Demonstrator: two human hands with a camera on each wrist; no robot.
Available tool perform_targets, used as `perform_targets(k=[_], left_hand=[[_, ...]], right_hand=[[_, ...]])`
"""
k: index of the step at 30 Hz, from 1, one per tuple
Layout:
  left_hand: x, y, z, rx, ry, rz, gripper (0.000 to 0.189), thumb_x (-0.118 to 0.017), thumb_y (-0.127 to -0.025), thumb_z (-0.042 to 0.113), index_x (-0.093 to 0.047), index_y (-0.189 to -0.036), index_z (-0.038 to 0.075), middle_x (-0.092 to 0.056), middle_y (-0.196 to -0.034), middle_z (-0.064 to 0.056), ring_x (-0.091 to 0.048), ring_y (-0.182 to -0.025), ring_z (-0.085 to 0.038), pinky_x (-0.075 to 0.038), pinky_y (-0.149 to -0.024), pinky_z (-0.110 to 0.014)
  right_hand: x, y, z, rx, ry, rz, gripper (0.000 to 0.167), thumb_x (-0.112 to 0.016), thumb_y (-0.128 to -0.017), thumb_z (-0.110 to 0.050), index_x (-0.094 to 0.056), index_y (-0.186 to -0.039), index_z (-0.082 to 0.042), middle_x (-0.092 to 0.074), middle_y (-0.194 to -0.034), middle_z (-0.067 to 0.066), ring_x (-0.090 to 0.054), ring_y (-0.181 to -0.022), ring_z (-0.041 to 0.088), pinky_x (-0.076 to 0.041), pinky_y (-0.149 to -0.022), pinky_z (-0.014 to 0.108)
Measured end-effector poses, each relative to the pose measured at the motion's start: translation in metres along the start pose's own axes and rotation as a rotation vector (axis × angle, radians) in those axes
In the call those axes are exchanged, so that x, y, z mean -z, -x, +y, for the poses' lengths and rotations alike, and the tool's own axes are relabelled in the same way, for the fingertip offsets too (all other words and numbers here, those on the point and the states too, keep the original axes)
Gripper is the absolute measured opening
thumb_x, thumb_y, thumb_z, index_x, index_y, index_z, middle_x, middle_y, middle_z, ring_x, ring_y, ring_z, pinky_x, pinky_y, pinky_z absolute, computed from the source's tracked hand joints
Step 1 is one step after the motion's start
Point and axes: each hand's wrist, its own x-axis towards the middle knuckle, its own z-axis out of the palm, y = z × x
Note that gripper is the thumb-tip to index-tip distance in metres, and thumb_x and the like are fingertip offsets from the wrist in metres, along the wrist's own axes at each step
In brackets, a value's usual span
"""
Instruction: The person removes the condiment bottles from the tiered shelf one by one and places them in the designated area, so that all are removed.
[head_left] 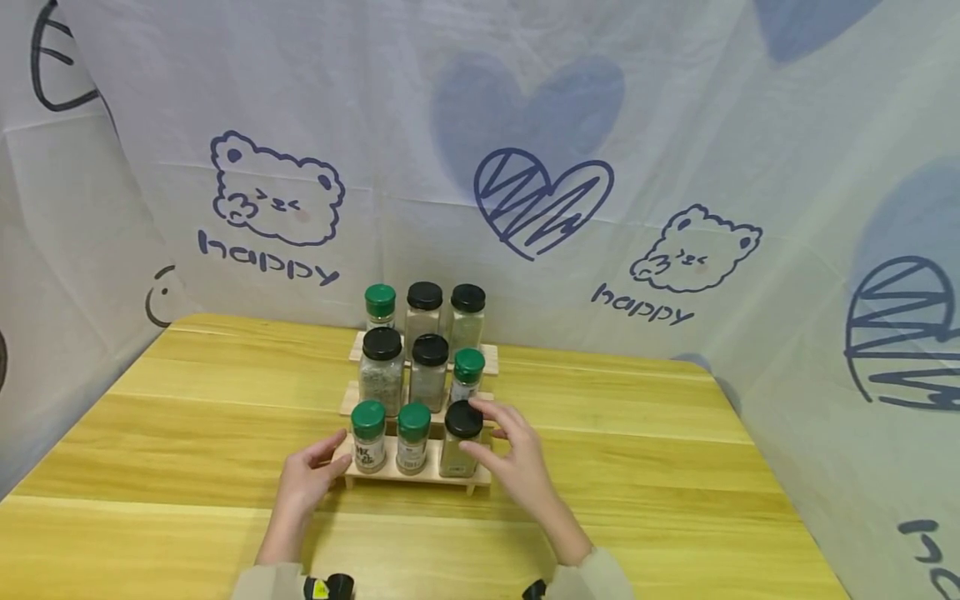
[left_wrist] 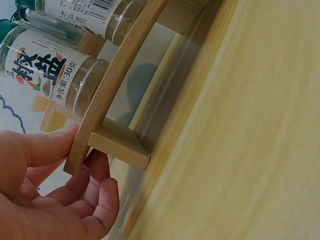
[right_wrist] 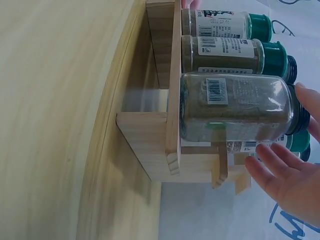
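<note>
A tiered wooden spice rack (head_left: 431,477) holds rows of glass spice jars. My left hand (head_left: 306,479) pinches the left end of its lowest shelf; in the left wrist view the thumb (left_wrist: 52,147) lies against the board's end and the fingers curl underneath. My right hand (head_left: 517,457) has its thumb and index finger around the black lid of a square spice jar (head_left: 459,458), at the right end of that shelf. The other fingers (right_wrist: 275,170) stretch out beside the jar in the right wrist view. Two green-capped jars (head_left: 412,442) stand left of it.
The middle shelf bears two black-lidded jars (head_left: 382,375) and a green-capped one (head_left: 468,375). More jars (head_left: 424,317) stand on the top shelf. Under the rack is a yellow wooden table (head_left: 637,467), with a printed white cloth (head_left: 405,108) hanging behind.
</note>
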Motion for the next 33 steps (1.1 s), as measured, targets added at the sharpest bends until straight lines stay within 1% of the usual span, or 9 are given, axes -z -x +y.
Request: perform_targets(k=[5,9,13,17,21,23,26,33], left_hand=[[0.000,-0.001,0.000,0.002,0.008,-0.005,0.042,-0.057,-0.086,0.002,-0.046,-0.125,-0.006,-0.042,-0.127,-0.028,-0.042,-0.109,-0.036,-0.045,-0.071,-0.019],[0.000,-0.001,0.000,0.014,0.016,-0.007,0.042,-0.056,-0.086,0.000,-0.046,-0.126,-0.005,-0.043,-0.124,-0.028,-0.041,-0.109,-0.034,-0.047,-0.070,-0.020],[0.001,-0.001,-0.001,0.019,0.014,-0.007,0.042,-0.057,-0.086,0.001,-0.046,-0.126,-0.004,-0.044,-0.122,-0.028,-0.039,-0.109,-0.034,-0.048,-0.073,-0.023],[0.002,-0.002,-0.002,0.012,0.015,-0.008,0.042,-0.057,-0.086,0.002,-0.046,-0.126,-0.004,-0.044,-0.122,-0.029,-0.039,-0.110,-0.035,-0.049,-0.073,-0.025],[0.001,-0.003,-0.003,0.017,0.025,-0.015,0.042,-0.057,-0.086,0.002,-0.046,-0.126,-0.004,-0.044,-0.122,-0.029,-0.039,-0.111,-0.035,-0.049,-0.074,-0.027],[0.001,-0.003,-0.003,0.025,0.031,-0.018,0.043,-0.057,-0.086,0.002,-0.045,-0.127,-0.004,-0.043,-0.123,-0.028,-0.038,-0.111,-0.035,-0.049,-0.074,-0.028],[0.001,-0.003,-0.004,0.024,0.036,-0.023,0.043,-0.057,-0.087,0.004,-0.045,-0.127,-0.004,-0.042,-0.123,-0.029,-0.038,-0.111,-0.035,-0.049,-0.073,-0.029],[0.002,-0.003,-0.004,0.036,0.048,-0.026,0.043,-0.057,-0.087,0.004,-0.044,-0.127,-0.003,-0.042,-0.123,-0.029,-0.037,-0.111,-0.034,-0.048,-0.069,-0.026]], right_hand=[[-0.004,-0.003,0.000,0.017,-0.038,-0.016,0.044,-0.072,-0.073,-0.004,-0.059,-0.115,-0.003,-0.055,-0.117,0.015,-0.054,-0.100,0.028,-0.049,-0.074,0.046],[-0.003,-0.005,-0.016,0.027,-0.053,-0.010,0.041,-0.071,-0.071,0.003,-0.058,-0.111,0.004,-0.056,-0.112,0.021,-0.056,-0.094,0.032,-0.050,-0.072,0.040],[-0.002,-0.006,-0.028,0.030,-0.045,0.009,0.039,-0.071,-0.070,0.006,-0.059,-0.107,0.008,-0.057,-0.109,0.023,-0.056,-0.092,0.033,-0.051,-0.071,0.035],[-0.003,-0.007,-0.028,0.060,-0.049,0.042,0.037,-0.072,-0.068,0.006,-0.060,-0.103,0.009,-0.058,-0.106,0.024,-0.057,-0.091,0.034,-0.052,-0.067,0.039],[0.000,-0.006,-0.027,0.103,-0.036,0.073,0.036,-0.073,-0.066,0.006,-0.062,-0.099,0.009,-0.060,-0.101,0.024,-0.058,-0.087,0.034,-0.052,-0.063,0.041],[0.003,-0.006,-0.027,0.109,-0.033,0.086,0.036,-0.073,-0.065,0.006,-0.062,-0.099,0.009,-0.061,-0.099,0.023,-0.059,-0.086,0.034,-0.052,-0.063,0.041],[0.008,-0.007,-0.027,0.096,-0.046,0.104,0.036,-0.073,-0.065,0.007,-0.062,-0.099,0.010,-0.061,-0.098,0.024,-0.058,-0.086,0.034,-0.051,-0.063,0.042],[0.024,-0.008,-0.027,0.028,-0.066,0.133,0.035,-0.073,-0.066,0.008,-0.063,-0.099,0.010,-0.061,-0.098,0.023,-0.058,-0.085,0.034,-0.052,-0.065,0.042]])
